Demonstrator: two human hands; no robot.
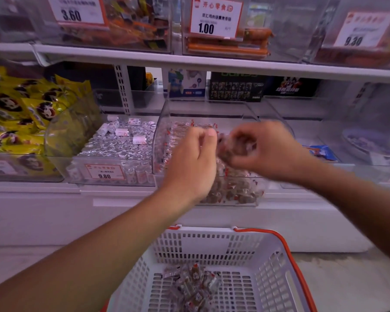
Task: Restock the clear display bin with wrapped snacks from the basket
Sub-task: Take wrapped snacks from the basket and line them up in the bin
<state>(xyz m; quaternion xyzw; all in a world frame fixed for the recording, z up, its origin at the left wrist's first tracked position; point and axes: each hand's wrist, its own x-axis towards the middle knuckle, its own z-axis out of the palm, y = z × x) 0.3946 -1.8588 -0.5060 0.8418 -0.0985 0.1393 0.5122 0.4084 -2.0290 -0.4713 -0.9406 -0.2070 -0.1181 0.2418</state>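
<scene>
**Snack bin gets a top-up**

Above the clear bin [209, 122], the left hand [189, 163] curls, apparently empty; the right hand [263, 149] clutches wrapped snacks [232, 147]. Below the bin, more wait in the basket [212, 244]. Light, slippery wrappers likely suit loose handfuls.

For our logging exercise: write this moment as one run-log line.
right hand: grips wrapped snacks over clear bin | left hand: curled, contents unclear | basket: snacks remain
</scene>
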